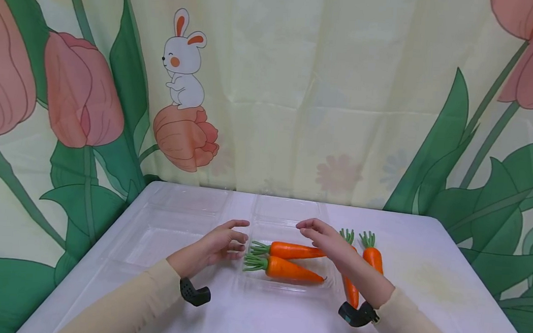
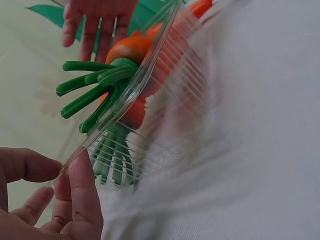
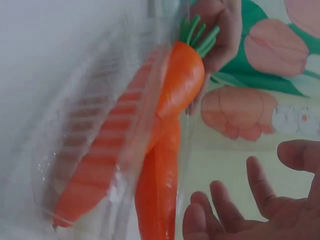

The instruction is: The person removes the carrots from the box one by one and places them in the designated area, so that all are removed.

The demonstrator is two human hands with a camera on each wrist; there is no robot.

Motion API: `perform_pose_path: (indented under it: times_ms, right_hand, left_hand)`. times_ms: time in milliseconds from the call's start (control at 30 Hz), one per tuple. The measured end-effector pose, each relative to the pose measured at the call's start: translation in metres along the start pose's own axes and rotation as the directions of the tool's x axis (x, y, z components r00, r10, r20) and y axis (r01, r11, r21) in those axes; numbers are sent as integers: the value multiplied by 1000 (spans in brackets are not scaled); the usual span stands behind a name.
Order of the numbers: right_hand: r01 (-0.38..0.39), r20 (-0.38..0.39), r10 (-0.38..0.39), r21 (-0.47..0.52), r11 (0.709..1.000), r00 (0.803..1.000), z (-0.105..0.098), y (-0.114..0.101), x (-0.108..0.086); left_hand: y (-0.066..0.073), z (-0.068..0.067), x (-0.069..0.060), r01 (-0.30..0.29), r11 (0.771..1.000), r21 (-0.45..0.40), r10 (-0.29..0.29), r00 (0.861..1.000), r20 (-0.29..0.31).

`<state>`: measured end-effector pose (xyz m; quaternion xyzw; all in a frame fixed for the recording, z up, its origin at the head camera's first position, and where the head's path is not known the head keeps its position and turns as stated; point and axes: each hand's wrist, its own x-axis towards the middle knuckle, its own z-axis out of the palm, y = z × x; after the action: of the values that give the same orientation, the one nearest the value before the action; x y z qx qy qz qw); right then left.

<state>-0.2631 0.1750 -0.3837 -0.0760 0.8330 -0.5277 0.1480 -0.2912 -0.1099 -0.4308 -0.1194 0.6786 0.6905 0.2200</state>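
Two orange carrots with green stalks, the nearer carrot [image 1: 289, 270] and the farther carrot [image 1: 289, 250], lie in a clear plastic clamshell box [image 1: 282, 288] whose lid [image 1: 287, 208] is folded back. My left hand [image 1: 216, 245] is at the box's left side. In the left wrist view its fingertips pinch the thin clear rim. Over the box's right side my right hand [image 1: 324, 237] hovers with relaxed, spread fingers, holding nothing, as the right wrist view [image 3: 265, 205] shows. My right hand and wrist partly cover a third carrot [image 1: 351, 293] beside the box.
To the right, another carrot [image 1: 373, 258] lies on the white tabletop [image 1: 423, 298]. A second clear box [image 1: 161, 241] with its lid laid back stands at the left. Behind the table hangs a curtain [image 1: 306, 113] printed with tulips and a rabbit.
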Motion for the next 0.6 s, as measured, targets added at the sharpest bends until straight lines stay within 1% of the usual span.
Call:
perform_pose_path:
  times_ms: [100, 167, 300, 467, 600]
  right_hand:
    - [18, 3, -18, -35, 999, 1000, 10, -1, -8]
    - [43, 15, -42, -74, 996, 999, 15, -2, -13]
    - [97, 48, -90, -166, 981, 995, 26, -4, -23]
    - [152, 84, -135, -261, 953, 987, 36, -1, -26]
    - [162, 99, -138, -285, 945, 985, 41, 4, -27]
  left_hand:
    - [2, -1, 0, 4, 1000, 2, -4, 1000, 18]
    - [3, -2, 0, 8, 1000, 6, -9, 1000, 25]
    - [5, -4, 0, 13, 1000, 20, -13, 999, 32]
    - [5, -5, 0, 12, 999, 30, -13, 999, 37]
    - [4, -4, 0, 14, 999, 31, -16, 999, 45]
